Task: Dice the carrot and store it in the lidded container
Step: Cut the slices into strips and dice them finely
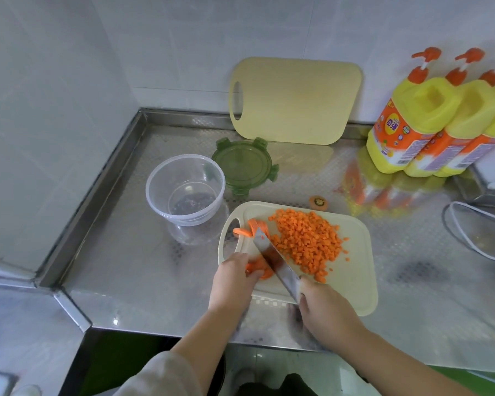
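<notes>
Left hand (235, 277) pinches a few orange carrot slices (260, 266); right hand (327, 308) grips the steel knife (273, 257). Most carrot looks done, in a diced heap (307, 241) on the cream plastic cutting board (355, 284). Far left, the clear round plastic tub (185, 190) is empty, its green round lid (245, 164) off.

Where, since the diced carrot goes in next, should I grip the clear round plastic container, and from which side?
Wrap a hand round the wall of the clear round plastic container from its left. It stands upright and tapers downward, so fingers catch under the wide rim; the round green lid and cream cutting board crowd its right.
</notes>
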The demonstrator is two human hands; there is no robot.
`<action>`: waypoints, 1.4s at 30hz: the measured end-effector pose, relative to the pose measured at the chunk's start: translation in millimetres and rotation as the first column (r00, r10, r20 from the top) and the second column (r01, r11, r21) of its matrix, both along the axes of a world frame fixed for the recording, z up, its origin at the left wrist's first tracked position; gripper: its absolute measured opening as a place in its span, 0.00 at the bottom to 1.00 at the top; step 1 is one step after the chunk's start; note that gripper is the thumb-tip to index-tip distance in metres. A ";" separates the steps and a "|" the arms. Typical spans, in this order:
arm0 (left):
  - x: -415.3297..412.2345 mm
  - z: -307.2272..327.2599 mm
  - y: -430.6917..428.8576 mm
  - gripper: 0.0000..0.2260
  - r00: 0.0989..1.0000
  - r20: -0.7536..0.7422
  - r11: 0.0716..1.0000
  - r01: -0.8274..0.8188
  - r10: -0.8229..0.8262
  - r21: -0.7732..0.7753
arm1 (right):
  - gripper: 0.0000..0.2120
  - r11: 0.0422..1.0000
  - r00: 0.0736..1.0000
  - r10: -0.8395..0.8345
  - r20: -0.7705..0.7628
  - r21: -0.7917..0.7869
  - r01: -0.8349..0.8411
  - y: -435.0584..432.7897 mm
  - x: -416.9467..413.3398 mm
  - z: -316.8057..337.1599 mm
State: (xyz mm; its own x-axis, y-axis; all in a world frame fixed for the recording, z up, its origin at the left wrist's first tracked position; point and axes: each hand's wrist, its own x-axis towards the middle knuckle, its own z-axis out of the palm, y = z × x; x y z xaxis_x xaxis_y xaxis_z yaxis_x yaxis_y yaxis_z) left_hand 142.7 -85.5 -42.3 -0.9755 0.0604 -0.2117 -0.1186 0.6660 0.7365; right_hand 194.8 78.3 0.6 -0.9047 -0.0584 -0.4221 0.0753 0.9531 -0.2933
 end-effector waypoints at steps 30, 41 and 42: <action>-3.3 1.6 -3.0 0.03 1.000 0.020 1.000 -0.019 0.020 -0.014 | 0.13 0.981 0.992 0.126 0.008 0.146 -0.126 -20.2 3.5 -1.1; -2.5 4.7 -4.8 0.05 0.999 0.033 0.998 0.001 -0.003 0.058 | 0.04 1.000 0.999 0.001 -0.052 -0.025 -0.003 3.7 0.1 8.3; -1.4 5.9 -5.5 0.07 0.999 0.032 0.997 -0.003 0.001 0.079 | 0.03 1.000 0.998 0.020 -0.055 -0.015 -0.021 1.3 1.2 11.3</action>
